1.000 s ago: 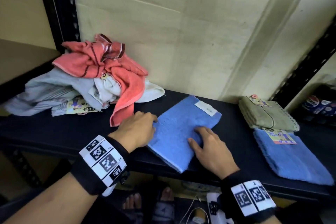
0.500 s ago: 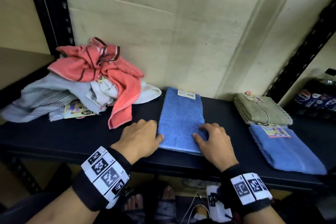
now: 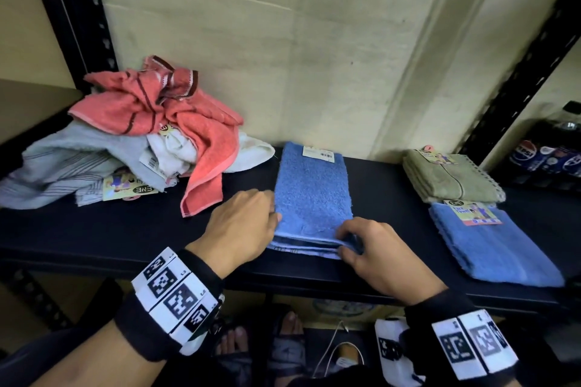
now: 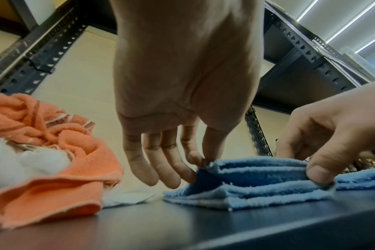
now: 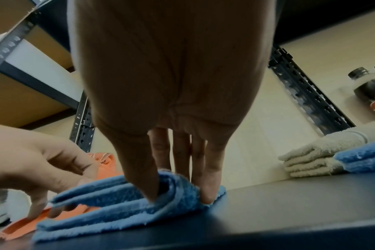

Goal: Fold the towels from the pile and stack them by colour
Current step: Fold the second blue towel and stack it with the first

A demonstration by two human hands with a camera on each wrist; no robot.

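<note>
A blue towel (image 3: 312,195), folded into a narrow strip, lies on the black shelf (image 3: 110,229) and runs away from me. My left hand (image 3: 273,214) pinches the upper layers at its near left corner; the left wrist view shows thumb and forefinger closed on that corner of the blue towel (image 4: 257,184). My right hand (image 3: 345,242) grips the near right corner, thumb tucked between the layers of the blue towel (image 5: 109,208). The near edge is slightly raised. The unfolded pile (image 3: 151,135) of coral, grey and white towels sits at the left.
A folded olive towel (image 3: 449,179) lies at the back right with a folded blue towel (image 3: 490,245) in front of it. Pepsi bottles (image 3: 547,151) stand beyond the right upright. A black shelf post (image 3: 72,19) rises behind the pile. Feet show below the shelf edge.
The blue towel turned from a diagonal lie to straight, lengthwise away from me. Both hands went from lying on it to pinching its near corners, and the near edge has lifted a little.
</note>
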